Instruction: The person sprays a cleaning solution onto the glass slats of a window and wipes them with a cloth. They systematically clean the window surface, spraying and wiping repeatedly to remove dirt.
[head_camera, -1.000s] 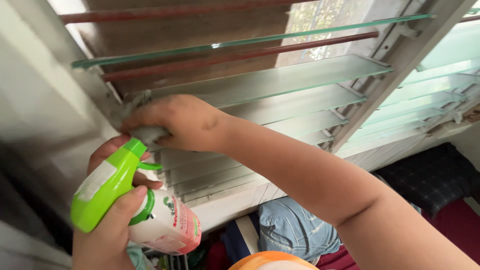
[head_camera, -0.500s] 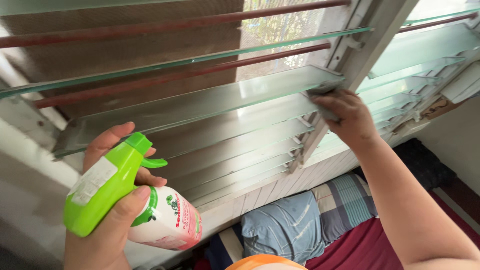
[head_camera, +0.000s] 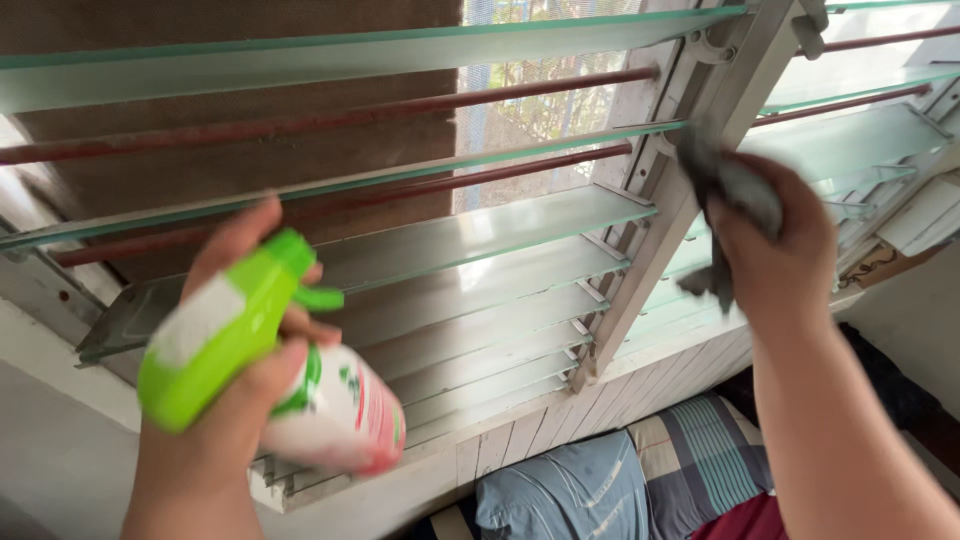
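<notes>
Nearby, louvre slats (head_camera: 470, 235), rusty bars (head_camera: 330, 120), pillows (head_camera: 620, 480).

Left hand (head_camera: 235, 400) gripped a blurred spray bottle (head_camera: 290, 380) with green trigger head, held before glass louvre slats (head_camera: 480, 240), right hand (head_camera: 775, 250) clutched a grey cloth (head_camera: 735, 195) against the pale window frame post (head_camera: 690, 190), rusty bars (head_camera: 330, 120) behind, striped cushions (head_camera: 690, 455) below the sill.
</notes>
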